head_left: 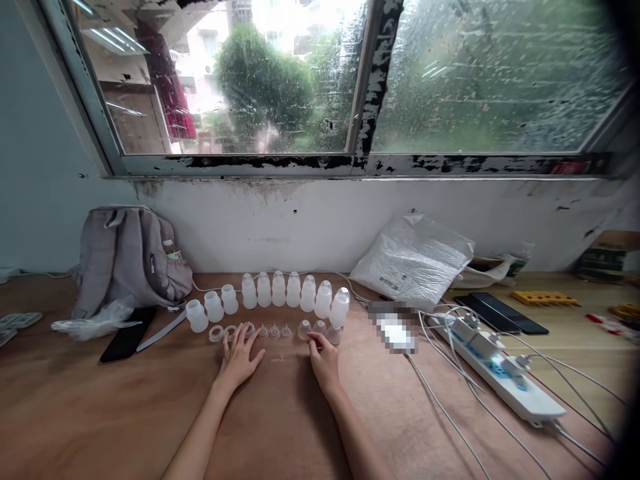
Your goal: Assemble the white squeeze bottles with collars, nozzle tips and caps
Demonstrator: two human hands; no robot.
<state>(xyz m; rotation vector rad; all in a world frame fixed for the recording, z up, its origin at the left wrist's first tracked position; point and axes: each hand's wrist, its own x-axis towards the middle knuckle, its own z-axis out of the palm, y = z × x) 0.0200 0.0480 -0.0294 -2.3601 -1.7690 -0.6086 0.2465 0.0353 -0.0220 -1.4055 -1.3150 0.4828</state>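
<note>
Several small frosted baby bottles with clear domed caps stand in an arc towards the wall. To their left are three frosted bottles without tops. My left hand lies open, fingers spread, over a row of white collar rings, partly hiding them. Just right of its fingertips sit three clear bottle teats. My right hand has its fingers curled and drawn together at the edge of a clear domed cap, the leftmost in a short row. Its fingers partly cover the caps behind.
A grey backpack, a clear plastic bag and a black phone lie on the left. On the right are a silvery packing bag, a white power strip with trailing cables and dark phones. A wall with a window bounds the back.
</note>
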